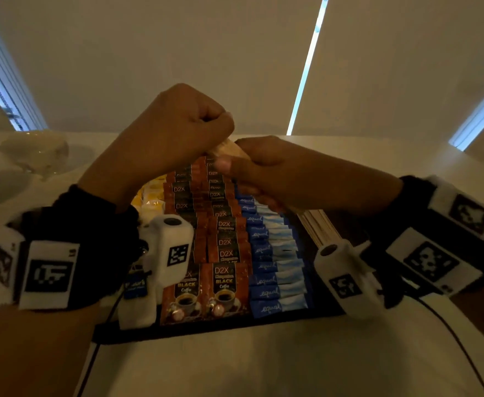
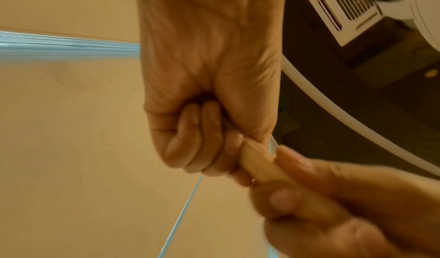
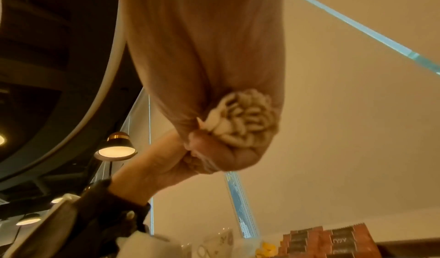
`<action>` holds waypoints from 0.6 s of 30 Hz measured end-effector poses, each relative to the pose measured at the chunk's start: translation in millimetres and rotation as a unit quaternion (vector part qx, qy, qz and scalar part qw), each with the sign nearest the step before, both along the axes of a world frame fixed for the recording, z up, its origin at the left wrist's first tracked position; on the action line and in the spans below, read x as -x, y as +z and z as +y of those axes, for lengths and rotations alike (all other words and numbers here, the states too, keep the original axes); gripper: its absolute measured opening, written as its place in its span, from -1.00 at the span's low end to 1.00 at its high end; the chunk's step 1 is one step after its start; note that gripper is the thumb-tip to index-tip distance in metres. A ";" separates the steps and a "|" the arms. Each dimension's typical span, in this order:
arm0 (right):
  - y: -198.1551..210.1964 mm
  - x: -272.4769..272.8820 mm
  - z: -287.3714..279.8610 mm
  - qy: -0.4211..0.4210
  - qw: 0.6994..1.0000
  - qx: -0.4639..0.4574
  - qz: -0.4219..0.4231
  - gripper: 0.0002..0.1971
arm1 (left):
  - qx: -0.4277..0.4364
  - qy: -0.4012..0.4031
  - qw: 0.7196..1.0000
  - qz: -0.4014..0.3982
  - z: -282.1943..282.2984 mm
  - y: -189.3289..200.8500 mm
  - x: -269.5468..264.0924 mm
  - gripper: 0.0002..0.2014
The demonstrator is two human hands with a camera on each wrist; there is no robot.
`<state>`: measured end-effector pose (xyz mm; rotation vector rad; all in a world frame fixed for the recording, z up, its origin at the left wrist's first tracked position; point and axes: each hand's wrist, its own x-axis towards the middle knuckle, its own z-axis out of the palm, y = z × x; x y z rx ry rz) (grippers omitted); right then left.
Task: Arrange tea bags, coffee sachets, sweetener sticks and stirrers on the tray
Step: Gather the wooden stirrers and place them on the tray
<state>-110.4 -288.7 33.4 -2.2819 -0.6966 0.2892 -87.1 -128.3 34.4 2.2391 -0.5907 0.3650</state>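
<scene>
Stirrers (image 1: 226, 149): bundle clamped in right hand (image 1: 286, 173) grip, left hand (image 1: 177, 124) pinching its tip. Next: lay beside sticks (image 1: 275, 253) on tray (image 1: 206, 330).

White table (image 1: 263, 368) under a dark tray (image 1: 206, 330); pale cups and saucers (image 1: 34, 156) at far left.

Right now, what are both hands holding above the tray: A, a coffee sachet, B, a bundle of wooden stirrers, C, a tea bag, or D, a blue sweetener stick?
B: the left hand and right hand both grip a bundle of wooden stirrers, whose stacked ends show in the right wrist view.
</scene>
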 end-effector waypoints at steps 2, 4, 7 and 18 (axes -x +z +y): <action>4.7 4.7 -9.2 -0.018 0.999 0.031 -0.011 -0.73 | 0.023 -0.003 1.000 0.000 -5.3 -0.9 0.4 -0.56; 11.0 4.3 -24.1 -0.080 0.996 0.044 -0.007 -0.76 | 0.048 0.004 0.999 0.020 -5.7 0.2 0.7 -0.58; 21.9 -0.7 -56.4 -0.215 0.976 0.019 0.012 -0.78 | 0.068 0.029 0.997 0.027 3.7 4.0 -0.7 -0.59; -49.9 -20.0 -108.2 -0.393 0.875 0.179 0.219 -0.71 | 0.048 0.051 0.998 0.006 15.7 10.6 2.2 -0.56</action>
